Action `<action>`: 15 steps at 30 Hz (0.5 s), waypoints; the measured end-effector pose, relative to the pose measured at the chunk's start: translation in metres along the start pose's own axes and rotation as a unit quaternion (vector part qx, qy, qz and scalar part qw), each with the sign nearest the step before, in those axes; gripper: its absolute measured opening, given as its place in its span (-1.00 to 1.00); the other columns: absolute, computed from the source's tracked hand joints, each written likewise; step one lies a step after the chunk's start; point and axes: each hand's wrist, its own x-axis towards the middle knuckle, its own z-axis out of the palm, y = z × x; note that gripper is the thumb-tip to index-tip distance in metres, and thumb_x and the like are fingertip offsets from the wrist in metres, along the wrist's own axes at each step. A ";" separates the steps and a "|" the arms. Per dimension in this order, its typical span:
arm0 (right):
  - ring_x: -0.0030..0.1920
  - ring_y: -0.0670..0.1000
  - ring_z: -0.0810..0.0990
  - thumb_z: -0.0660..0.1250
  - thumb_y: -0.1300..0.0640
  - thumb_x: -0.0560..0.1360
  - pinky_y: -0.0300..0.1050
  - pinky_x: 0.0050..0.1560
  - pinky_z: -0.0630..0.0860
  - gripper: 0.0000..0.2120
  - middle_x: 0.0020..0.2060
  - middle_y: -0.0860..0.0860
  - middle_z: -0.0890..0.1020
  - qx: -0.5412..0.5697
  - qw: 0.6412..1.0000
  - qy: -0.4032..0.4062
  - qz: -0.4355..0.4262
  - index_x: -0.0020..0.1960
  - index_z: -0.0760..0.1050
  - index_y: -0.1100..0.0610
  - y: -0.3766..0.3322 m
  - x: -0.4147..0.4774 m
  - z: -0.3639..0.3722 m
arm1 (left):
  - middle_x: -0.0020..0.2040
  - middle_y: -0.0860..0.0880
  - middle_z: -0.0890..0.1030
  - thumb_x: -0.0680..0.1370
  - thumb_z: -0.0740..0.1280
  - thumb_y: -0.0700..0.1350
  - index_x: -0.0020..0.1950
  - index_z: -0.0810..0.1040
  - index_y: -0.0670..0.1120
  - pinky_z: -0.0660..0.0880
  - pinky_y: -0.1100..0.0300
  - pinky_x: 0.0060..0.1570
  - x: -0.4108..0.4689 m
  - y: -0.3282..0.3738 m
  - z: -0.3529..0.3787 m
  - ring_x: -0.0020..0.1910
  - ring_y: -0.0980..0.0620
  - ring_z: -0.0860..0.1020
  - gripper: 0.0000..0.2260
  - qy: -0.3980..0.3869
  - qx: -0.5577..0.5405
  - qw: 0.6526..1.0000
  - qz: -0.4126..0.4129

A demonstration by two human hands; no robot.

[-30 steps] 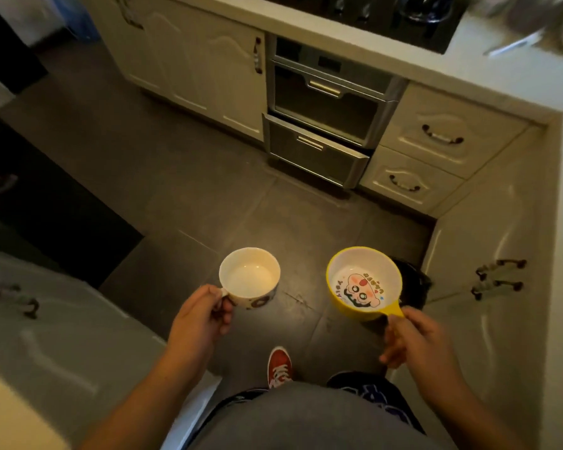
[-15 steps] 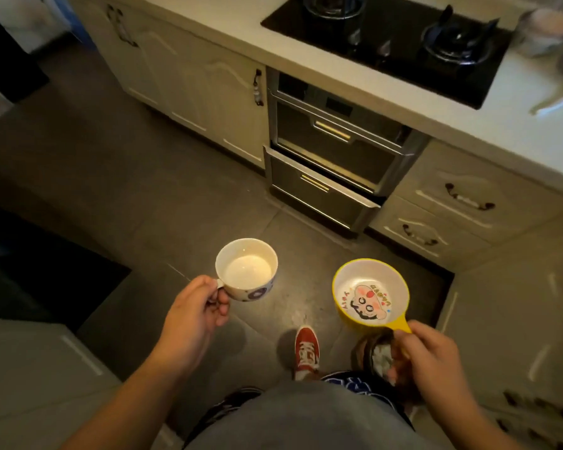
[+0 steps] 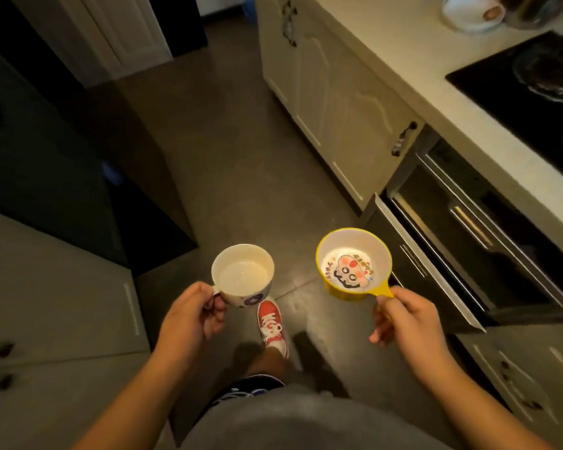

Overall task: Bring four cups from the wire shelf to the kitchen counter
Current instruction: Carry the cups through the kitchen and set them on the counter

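Cups first: you carry two, one in each hand, both upright, held over the floor to the left of the counter [image 3: 403, 60] and below its top. Your left hand [image 3: 192, 316] curls its fingers round the side loop of the white cup [image 3: 242, 274]. It looks like glazed ceramic, so expect it to be stiff, fairly weighty, slick, and likely to chip if it knocks the counter edge. The loop is the right place to hold it. Your right hand [image 3: 403, 315] pinches the flat tab of the yellow cup [image 3: 354, 269], which has a cartoon face printed inside. It looks like plastic, light and forgiving, but a tab held at one end lets the bowl tip, so keep the pinch firm. Both seem empty, though the white one's shine makes that hard to confirm. At the counter's far end sits one white vessel [image 3: 472, 11], blurred, possibly a cup. Counting it, I reckon three of the four at most are accounted for. One black hob [image 3: 527, 92] is set into the counter, with one oven [image 3: 468, 228] below it. One red shoe [image 3: 272, 323] shows on the floor left of the counter.
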 end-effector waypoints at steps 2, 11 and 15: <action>-0.64 0.06 0.53 0.20 0.37 0.54 -0.22 -0.63 0.40 -0.75 -0.58 0.19 0.47 -0.007 1.000 -0.010 -0.011 -0.27 0.41 0.48 -0.022 0.035 0.021 | -0.41 0.00 0.51 0.62 0.13 -0.15 -0.39 0.56 0.01 0.34 0.12 -0.29 0.029 0.018 -0.006 -0.38 0.06 0.44 -0.59 0.010 -0.008 1.000 0.008; -0.61 0.10 0.54 0.20 0.35 0.55 -0.22 -0.62 0.38 -0.76 -0.52 0.13 0.50 -0.011 1.000 0.017 0.000 -0.28 0.45 0.39 -0.092 0.142 0.053 | -0.40 0.00 0.50 0.63 0.13 -0.13 -0.42 0.55 0.04 0.36 0.13 -0.30 0.159 0.117 -0.002 -0.37 0.06 0.43 -0.55 0.000 0.007 1.000 0.020; -0.61 0.11 0.54 0.21 0.33 0.54 -0.22 -0.62 0.40 -0.75 -0.55 0.12 0.51 -0.008 0.999 0.039 0.013 -0.29 0.46 0.36 -0.106 0.181 0.043 | -0.44 0.00 0.49 0.64 0.11 -0.16 -0.47 0.54 0.04 0.33 0.18 -0.40 0.222 0.152 0.022 -0.42 0.07 0.41 -0.51 -0.005 -0.021 1.000 0.006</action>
